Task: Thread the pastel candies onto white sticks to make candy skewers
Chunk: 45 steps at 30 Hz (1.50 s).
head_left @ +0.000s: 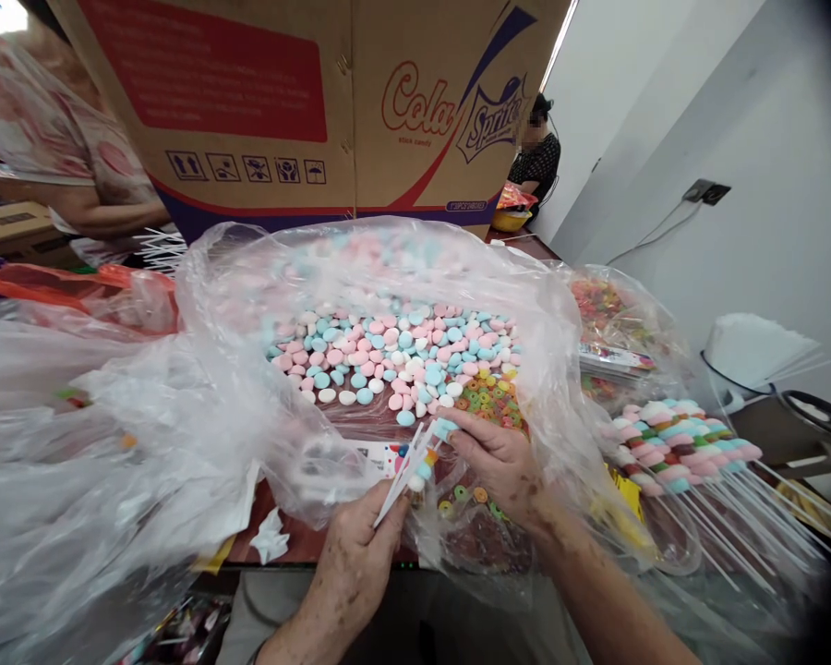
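Note:
My left hand (356, 545) is closed around a few thin white sticks (402, 480) that slant up to the right. Yellow, blue and white sweets show beside the sticks; whether they are threaded on one I cannot tell. Between thumb and fingers, my right hand (495, 462) pinches a pale blue candy (444, 427) at the sticks' upper ends. Behind the hands, pink, blue and white round candies (367, 346) lie heaped in an open clear plastic bag (249, 323). Small coloured gummy rings (488, 402) lie at the heap's right side.
Finished-looking candy skewers (685, 443) lie at the right, near a dark container (776, 425) and white sticks or sleeves (754, 346). A large cardboard box (249, 185) stands behind. Crumpled plastic (111, 462) covers the left. Two other people sit farther back.

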Available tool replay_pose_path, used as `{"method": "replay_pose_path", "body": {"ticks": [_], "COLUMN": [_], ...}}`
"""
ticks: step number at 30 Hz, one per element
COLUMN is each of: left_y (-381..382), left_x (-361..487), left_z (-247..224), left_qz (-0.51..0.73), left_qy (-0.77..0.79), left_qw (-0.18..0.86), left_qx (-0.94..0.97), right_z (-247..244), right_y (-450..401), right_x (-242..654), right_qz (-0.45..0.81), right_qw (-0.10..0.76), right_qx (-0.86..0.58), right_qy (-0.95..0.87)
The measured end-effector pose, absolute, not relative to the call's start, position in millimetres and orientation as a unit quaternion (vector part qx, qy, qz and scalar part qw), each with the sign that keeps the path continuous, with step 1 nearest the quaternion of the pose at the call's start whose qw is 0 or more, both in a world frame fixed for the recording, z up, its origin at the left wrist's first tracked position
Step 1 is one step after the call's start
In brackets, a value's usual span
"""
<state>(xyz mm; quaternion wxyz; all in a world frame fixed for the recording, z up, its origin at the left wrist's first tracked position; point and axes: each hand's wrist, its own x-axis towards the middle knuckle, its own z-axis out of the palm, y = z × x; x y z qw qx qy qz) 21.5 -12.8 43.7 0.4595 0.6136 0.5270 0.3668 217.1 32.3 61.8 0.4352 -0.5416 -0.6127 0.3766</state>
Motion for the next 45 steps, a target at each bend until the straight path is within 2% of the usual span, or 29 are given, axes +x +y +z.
{"method": "replay_pose_path", "body": {"ticks": [10,22,26,28,32,34,40,45], "left_y": [-15.8,-16.6,-16.7,-16.4,-14.5,-13.9,-15.0,-15.0], "left_x": [23.0,21.6,19.5,18.5,18.3,18.5,17.9,17.3], "left_z": [42.0,40.8,35.0,32.8,33.2,34.2,35.1,33.7], "left_qz": [0.388,0.395,0.381,0.375,0.373,0.374,0.374,0.377], "left_qy": [0.531,0.537,0.548,0.551,0.548,0.545,0.544,0.542], "left_qw": [0.451,0.429,0.437,0.444,0.451,0.456,0.454,0.458], "left_qx": [0.604,0.609,0.603,0.599,0.598,0.596,0.598,0.596], "right_z": [49.4,52.5,68.6,72.6,66.3,59.4,47.3,57.0], "right_y": [18.3,5.6,20.4,28.9,37.4,38.3,42.8,46.4], "right_x": [198.1,185.8,219.4,238.3,256.7,257.1,258.7,261.9], "right_qz": [0.163,0.126,0.063,-0.014,-0.116,-0.141,-0.145,-0.022], "right_qw": [0.427,0.373,0.354,0.291,0.079,0.043,0.062,0.143], "right_qx": [-0.483,-0.448,-0.507,-0.542,-0.535,-0.519,-0.513,-0.527], "right_qy": [-0.747,-0.803,-0.783,-0.788,-0.833,-0.842,-0.844,-0.837]}}
